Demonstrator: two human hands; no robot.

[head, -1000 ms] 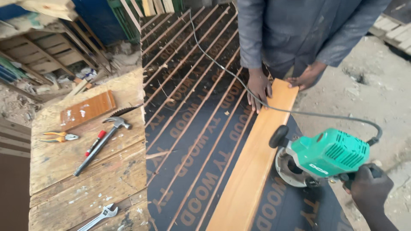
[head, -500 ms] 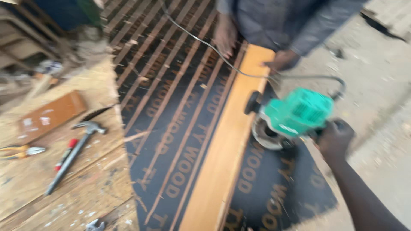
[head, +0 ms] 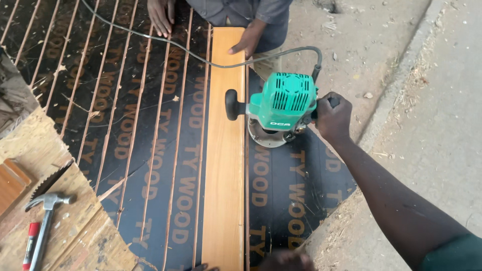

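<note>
Green router [head: 283, 108] sits against a pale wooden plank [head: 224, 165] laid as a guide on dark grooved plywood [head: 150, 125], the right hand [head: 332, 116] clenched round its side handle; a co-worker's hand [head: 246, 42] steadies the plank's far end (the left hand barely shows, its grip unclear).

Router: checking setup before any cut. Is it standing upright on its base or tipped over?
Upright: the green router stands on its round base on the dark board, right hand gripping one handle.
</note>
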